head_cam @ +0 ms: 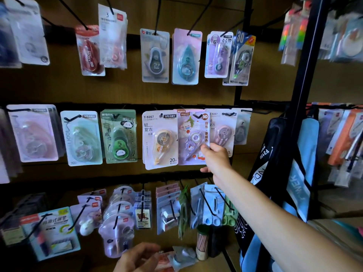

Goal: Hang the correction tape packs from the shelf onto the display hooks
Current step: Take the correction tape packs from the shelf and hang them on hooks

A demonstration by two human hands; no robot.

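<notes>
Right now the right hand (215, 157) pinches the lower right corner of a cartoon pack (193, 137) on the middle row, its top at a hook (197, 116), while the left hand (137, 257) hovers relaxed and empty over spare packs (180, 256) on the shelf (214, 266). Whether the hole is fully on the hook I cannot tell; if not, letting go could drop it. Pushing from one corner might also twist it against the T-9267 pack (160, 138) alongside.
</notes>
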